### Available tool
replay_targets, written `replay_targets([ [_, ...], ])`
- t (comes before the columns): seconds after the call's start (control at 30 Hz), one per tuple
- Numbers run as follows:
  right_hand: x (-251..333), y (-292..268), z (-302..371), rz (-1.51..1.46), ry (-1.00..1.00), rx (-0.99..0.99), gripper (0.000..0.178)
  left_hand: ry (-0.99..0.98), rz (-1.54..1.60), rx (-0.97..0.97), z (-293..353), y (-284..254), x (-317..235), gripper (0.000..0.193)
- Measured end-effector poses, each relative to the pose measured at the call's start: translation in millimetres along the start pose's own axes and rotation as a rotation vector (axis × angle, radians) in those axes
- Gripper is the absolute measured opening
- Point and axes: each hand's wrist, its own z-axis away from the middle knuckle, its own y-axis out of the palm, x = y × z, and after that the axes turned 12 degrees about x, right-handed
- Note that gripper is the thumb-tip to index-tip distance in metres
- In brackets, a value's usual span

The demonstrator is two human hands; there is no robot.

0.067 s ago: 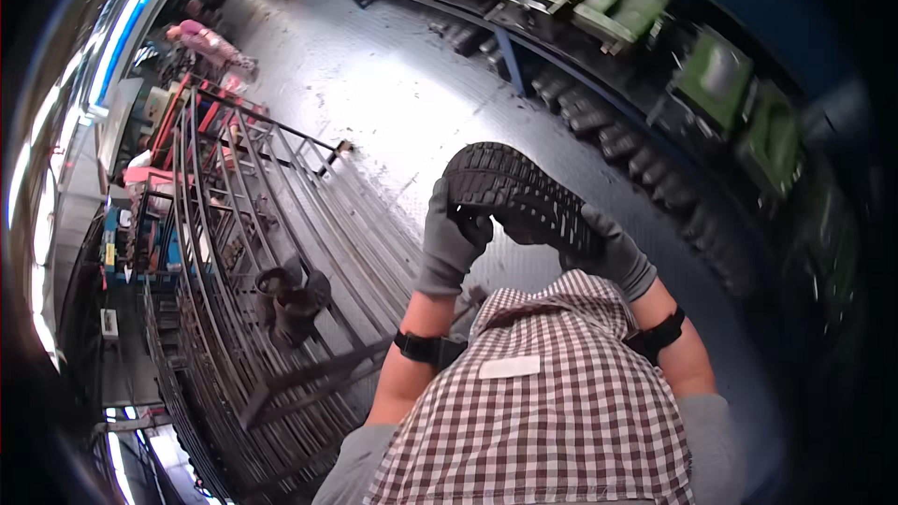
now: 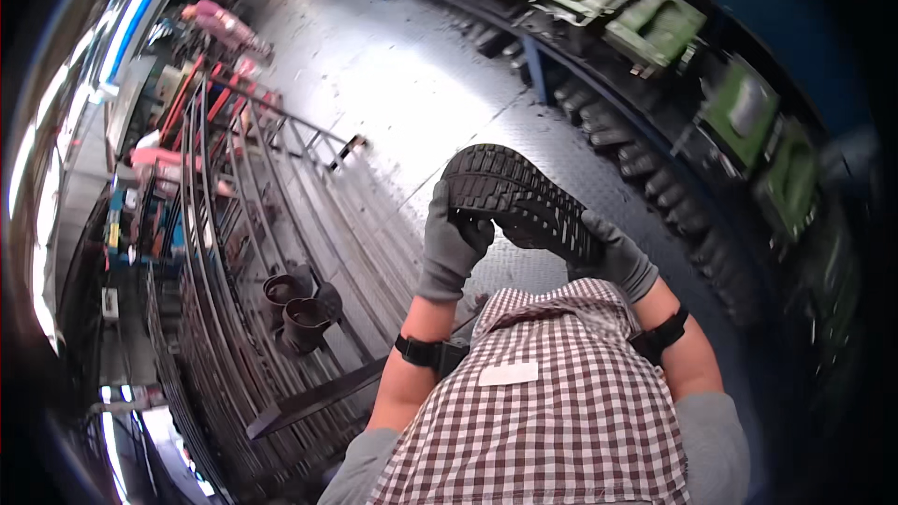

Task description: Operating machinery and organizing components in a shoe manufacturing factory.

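Observation:
A black boot or shoe [image 2: 514, 189] is held up in front of me with its lugged, treaded sole turned to face me. My left hand [image 2: 451, 248], in a grey glove, is closed round one end of it. At the other end my right hand [image 2: 617, 257], gloved the same way, grips the sole's edge. The upper is mostly hidden behind the sole. To the left, a pair of dark boots [image 2: 304, 313] stands upright on a metal rack [image 2: 323, 400], their brownish openings showing.
Along the right runs a line of green, mould-like stations [image 2: 655, 28], with dark rounded things [image 2: 608, 126] lined up beneath. Grey patterned floor [image 2: 402, 93] lies between the line and the rack. A person in pink [image 2: 224, 26] is at the far left, near red frames [image 2: 187, 98].
My view has shifted slightly, so the rack, boots and green line appear a little further right. Both hands keep the same grip, and the held sole looks almost unmoved.

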Motion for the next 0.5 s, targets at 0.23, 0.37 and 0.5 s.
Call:
replay_targets([
  [0.23,59,-12,-234,0.000,0.363,0.191,0.059,0.387,0.141,0.014,-70,-76,-117,0.052],
  [0.37,59,-44,-373,0.070,0.480,0.250,0.062,0.532,-0.100,0.015,-119,-104,-199,0.050],
  [0.5,70,-64,-491,0.093,0.530,0.237,0.068,0.632,-0.477,-0.059,-180,-139,-292,0.040],
])
